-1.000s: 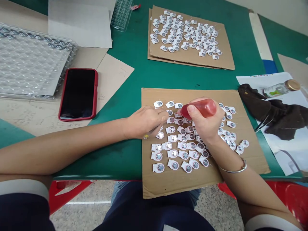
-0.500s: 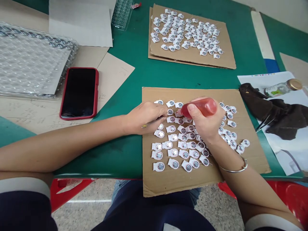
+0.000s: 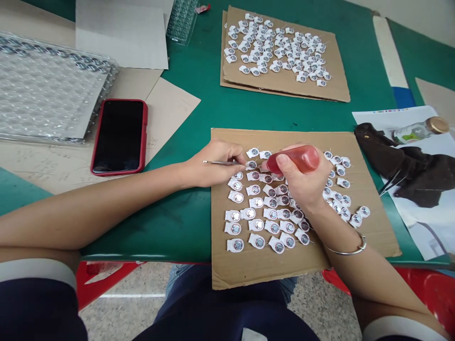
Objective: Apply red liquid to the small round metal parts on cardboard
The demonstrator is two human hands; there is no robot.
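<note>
My left hand [image 3: 216, 163] is closed around slim metal tweezers [image 3: 221, 162], whose back end sticks out to the left. Their tips lie by a small white tab with a round silver disc [image 3: 251, 165], though I cannot tell whether they grip it. A red squeeze bottle [image 3: 295, 159] lies tilted in my closed right hand [image 3: 309, 182], its nozzle pointing down-left close to that same piece. Both hands are over a brown cardboard sheet [image 3: 245, 274] bearing several rows of such disc pieces; my right hand and forearm hide some of them.
Farther back, stacked cardboard [image 3: 284, 90] carries many similar pieces. To the left lie a phone in a red case [image 3: 119, 137] and a clear bubbled plastic tray [image 3: 42, 94]. At right are a dark brown cloth [image 3: 419, 175], other tweezers [image 3: 393, 182] and a glass jar [image 3: 415, 130].
My left hand has turned and shifted slightly up, so the tweezers now lie nearly level. The bottle in my right hand stays almost in place.
</note>
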